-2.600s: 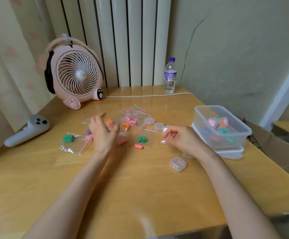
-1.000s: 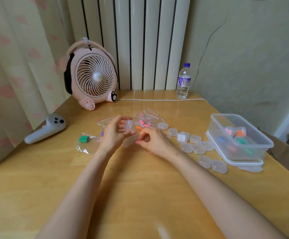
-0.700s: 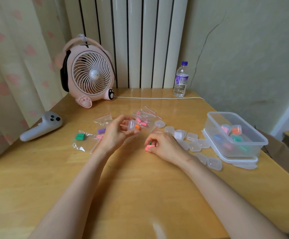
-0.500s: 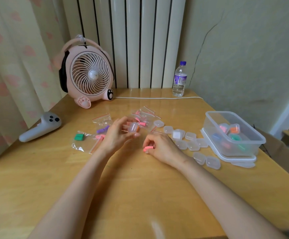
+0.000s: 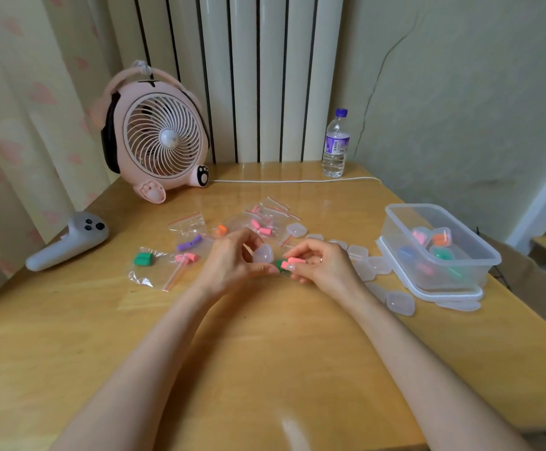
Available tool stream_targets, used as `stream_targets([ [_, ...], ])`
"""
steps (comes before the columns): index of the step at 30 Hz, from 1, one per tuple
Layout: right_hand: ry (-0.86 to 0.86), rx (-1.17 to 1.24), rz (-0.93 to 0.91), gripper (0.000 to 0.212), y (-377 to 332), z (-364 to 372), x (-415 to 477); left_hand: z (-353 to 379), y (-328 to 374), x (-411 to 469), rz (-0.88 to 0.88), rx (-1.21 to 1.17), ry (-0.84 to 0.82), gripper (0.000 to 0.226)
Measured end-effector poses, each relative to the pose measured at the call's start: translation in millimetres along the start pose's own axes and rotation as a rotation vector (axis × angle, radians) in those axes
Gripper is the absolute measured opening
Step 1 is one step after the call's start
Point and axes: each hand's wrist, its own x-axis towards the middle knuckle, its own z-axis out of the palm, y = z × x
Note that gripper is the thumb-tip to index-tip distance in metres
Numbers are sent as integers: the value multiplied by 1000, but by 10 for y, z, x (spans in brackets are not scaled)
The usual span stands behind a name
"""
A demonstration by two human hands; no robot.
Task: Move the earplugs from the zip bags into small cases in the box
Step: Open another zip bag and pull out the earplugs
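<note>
Your left hand (image 5: 232,263) gripped a small clear case (image 5: 261,253); your right hand (image 5: 325,266) pinched a pink foam earplug (image 5: 295,263) just beside it; the plug looked light and squashy, so a gentle mid-body pinch seemed right.

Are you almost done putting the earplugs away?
Not yet. A few filled cases already sit in the box. The left hand holds a clear case while the right hand pinches a pink earplug. Several zip bags still hold earplugs, and empty cases wait beside the box.
</note>
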Motion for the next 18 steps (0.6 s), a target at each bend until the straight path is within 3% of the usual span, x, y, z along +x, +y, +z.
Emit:
stream_targets([
  [13,59,128,-159,20,-19,14,-29,62,54,-27,-4,-101,-99,52],
  [18,120,-132,-214,19,22,17,-39,85,39,-27,53,-111,-128,52],
])
